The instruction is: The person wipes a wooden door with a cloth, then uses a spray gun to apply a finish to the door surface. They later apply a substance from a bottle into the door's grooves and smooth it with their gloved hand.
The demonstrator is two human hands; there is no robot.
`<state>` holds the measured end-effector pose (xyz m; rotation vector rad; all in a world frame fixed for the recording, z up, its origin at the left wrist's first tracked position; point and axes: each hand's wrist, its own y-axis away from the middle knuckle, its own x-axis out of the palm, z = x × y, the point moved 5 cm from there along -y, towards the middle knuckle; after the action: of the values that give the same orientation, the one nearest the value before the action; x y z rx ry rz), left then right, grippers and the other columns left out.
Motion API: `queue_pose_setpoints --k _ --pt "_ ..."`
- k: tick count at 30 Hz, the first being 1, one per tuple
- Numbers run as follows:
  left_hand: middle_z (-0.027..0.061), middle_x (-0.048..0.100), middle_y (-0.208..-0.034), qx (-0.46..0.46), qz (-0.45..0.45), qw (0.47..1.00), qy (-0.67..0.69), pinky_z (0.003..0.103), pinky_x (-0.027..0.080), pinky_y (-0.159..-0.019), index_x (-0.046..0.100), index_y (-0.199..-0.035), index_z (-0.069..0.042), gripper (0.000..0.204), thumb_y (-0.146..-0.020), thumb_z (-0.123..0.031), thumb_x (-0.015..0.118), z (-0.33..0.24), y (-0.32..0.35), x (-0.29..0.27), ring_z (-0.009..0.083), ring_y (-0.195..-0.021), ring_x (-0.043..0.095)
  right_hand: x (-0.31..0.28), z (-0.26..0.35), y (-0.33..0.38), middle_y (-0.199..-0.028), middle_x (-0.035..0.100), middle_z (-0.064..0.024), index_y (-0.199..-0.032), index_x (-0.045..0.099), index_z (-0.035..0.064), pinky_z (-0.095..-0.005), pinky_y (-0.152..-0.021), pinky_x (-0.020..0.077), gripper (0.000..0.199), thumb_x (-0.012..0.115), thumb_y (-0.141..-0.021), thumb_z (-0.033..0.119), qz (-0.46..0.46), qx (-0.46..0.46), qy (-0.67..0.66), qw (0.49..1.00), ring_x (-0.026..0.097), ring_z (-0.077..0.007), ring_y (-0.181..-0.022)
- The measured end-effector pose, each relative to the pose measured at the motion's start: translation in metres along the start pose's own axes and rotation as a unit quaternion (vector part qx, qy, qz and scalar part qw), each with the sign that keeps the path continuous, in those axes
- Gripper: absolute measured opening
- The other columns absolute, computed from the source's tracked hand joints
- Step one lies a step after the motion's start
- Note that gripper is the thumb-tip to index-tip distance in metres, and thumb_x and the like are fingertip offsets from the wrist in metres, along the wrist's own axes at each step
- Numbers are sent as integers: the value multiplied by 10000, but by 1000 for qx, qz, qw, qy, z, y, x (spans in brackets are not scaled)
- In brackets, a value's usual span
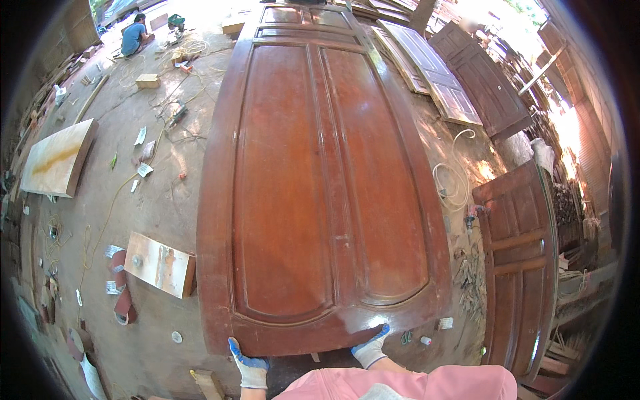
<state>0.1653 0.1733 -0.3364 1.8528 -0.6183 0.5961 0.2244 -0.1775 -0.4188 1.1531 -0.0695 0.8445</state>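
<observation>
A large reddish-brown panelled wooden door (287, 167) stretches away in front of me, its glossy face up. My left hand (250, 367), in a white and blue work glove, grips the near end of the door by its left corner. Further right along that same end, my right hand (371, 349) holds on in a matching glove. Both thumbs show at the top edge, while the other fingers are mostly hidden beneath the door. A pale scuffed patch marks the surface near my right hand.
On the left floor lie a wooden block (160, 265), sandpaper strips (125, 308), a power tool (177, 113) and trailing cords. More door panels (517, 267) lean or lie along the right, near a coiled hose (455, 177). A person (133, 39) crouches far left.
</observation>
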Motion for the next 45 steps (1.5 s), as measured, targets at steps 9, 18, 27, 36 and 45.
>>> queue_pose_setpoints --k 9,18,27,36,45 --pt "75 470 -1524 -97 -34 990 -95 538 357 -1149 433 -1510 -193 799 -895 -681 585 -1 -13 -28 329 -1379 443 23 61 69 -1427 515 -205 -1405 492 111 -503 -1082 424 634 497 -975 576 -52 292 237 925 508 -346 -1294" --pt "217 593 -1344 65 -6 237 -969 485 409 -1069 584 -1315 15 729 -865 -555 631 -149 102 125 382 -1231 559 169 188 85 -974 702 -179 -1064 665 70 -465 -792 532 277 609 -961 321 318 -203 880 289 674 -380 -868" --pt "228 587 -1354 340 -180 308 -870 400 425 -1069 495 -1431 -38 546 -976 -328 581 -73 257 196 337 -1290 543 239 206 104 -1060 694 -181 -1156 636 22 -440 -890 504 375 645 -941 328 337 -218 855 328 649 -352 -1025" --pt "245 539 -1428 241 59 638 -729 489 361 -1123 476 -1461 -15 756 -890 -468 675 -43 336 178 393 -1334 499 184 167 117 -1090 684 -159 -1160 610 64 -474 -913 478 399 594 -943 397 516 -148 836 109 625 -365 -1050" --pt "102 612 -1322 444 74 242 -860 601 279 -1168 626 -1299 -123 520 -857 -388 698 -45 206 168 347 -1298 524 235 76 232 -1279 632 -160 -1330 566 10 -410 -1040 443 471 625 -958 293 611 -183 734 231 594 -308 -1179"
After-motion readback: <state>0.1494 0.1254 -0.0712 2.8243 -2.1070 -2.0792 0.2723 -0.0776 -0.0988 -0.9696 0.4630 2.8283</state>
